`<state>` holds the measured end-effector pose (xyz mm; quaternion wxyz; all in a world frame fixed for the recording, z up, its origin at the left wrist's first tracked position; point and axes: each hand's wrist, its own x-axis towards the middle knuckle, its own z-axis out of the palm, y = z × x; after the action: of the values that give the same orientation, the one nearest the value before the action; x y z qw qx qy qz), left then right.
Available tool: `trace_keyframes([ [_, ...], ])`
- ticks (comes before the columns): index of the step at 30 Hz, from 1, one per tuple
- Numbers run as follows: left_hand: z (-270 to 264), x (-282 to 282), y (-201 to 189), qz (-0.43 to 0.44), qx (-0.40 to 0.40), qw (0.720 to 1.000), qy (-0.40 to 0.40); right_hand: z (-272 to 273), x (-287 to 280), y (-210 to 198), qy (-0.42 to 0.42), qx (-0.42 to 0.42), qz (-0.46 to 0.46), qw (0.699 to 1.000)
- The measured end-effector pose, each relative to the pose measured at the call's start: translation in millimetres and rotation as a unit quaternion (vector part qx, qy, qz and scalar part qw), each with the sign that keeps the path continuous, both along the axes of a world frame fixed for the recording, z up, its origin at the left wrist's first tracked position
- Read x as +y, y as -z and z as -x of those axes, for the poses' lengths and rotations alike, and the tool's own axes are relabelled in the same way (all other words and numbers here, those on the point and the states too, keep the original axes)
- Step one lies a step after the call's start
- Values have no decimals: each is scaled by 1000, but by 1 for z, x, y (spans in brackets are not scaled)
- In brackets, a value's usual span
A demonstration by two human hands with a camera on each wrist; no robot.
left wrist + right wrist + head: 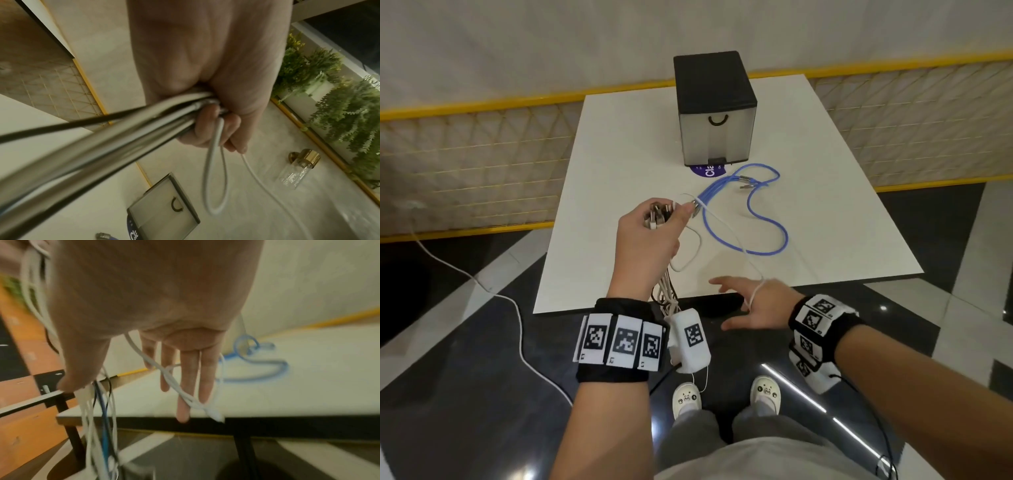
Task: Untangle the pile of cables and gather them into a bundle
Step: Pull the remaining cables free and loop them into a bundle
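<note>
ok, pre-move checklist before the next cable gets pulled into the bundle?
1. Left hand grips the bundle: ok.
2. Right hand free to grab, fingers straight: ok, though a thin white cable drapes over its fingers.
3. Blue cable gathered: not ok, mostly loose on the table.
4. Blue and white cables uncrossed: not ok.
5. Hanging strands below the table edge knot-free: cannot tell.

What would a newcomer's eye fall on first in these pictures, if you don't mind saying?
Probably the blue cable, looping brightly across the middle of the white table. Next, the left hand, raised over the table's near left part and gripping a bunch of cables whose ends hang past the edge. Behind stands a black-topped box.
</note>
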<state>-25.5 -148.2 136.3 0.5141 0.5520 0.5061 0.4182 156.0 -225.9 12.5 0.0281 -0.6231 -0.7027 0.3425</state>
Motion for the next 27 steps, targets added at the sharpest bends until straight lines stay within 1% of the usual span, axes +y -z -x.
trace_keyframes([
  [1,0,0,2,1,8,1000,4,-1,5,-12,-11,-33,-14,999],
  [2,0,0,4,2,14,1000,6,-4,10,-21,-12,-47,-16,999],
  [3,0,0,5,5,16,1000,4,-6,15,-28,-7,-39,-12,999],
  [5,2,1,5,10,-2,1000,-19,-9,23,-27,3,31,16,999],
  [7,6,4,2,3,-40,998,-53,-9,21,-9,-3,102,54,993],
  [9,11,6,-5,-4,-97,992,-84,-6,7,20,-18,137,94,986],
  [10,14,7,-9,-3,-124,988,-95,-5,-1,33,-11,157,106,982],
  [12,17,7,-13,-4,-155,982,-104,-4,-8,55,43,200,99,974],
  [14,17,4,-13,-11,-157,982,-101,-1,-7,63,116,232,104,960],
  [17,16,1,-11,-13,-149,984,-100,2,2,70,242,304,127,913],
  [19,17,0,-10,-18,-141,985,-96,0,9,82,342,306,166,873],
  [21,18,-2,-9,-24,-132,987,-91,3,15,88,405,327,229,823],
  [22,18,-3,-9,-26,-129,987,-91,4,18,95,401,287,267,828],
  [23,19,-4,-9,-27,-128,987,-90,1,18,93,413,270,273,826],
  [24,19,-5,-8,-27,-126,988,-89,-3,17,94,387,152,241,877],
  [25,19,-6,-8,-27,-123,988,-87,-4,16,91,391,118,220,886],
  [27,20,-6,-7,-29,-119,989,-86,-10,17,89,413,114,212,878],
])
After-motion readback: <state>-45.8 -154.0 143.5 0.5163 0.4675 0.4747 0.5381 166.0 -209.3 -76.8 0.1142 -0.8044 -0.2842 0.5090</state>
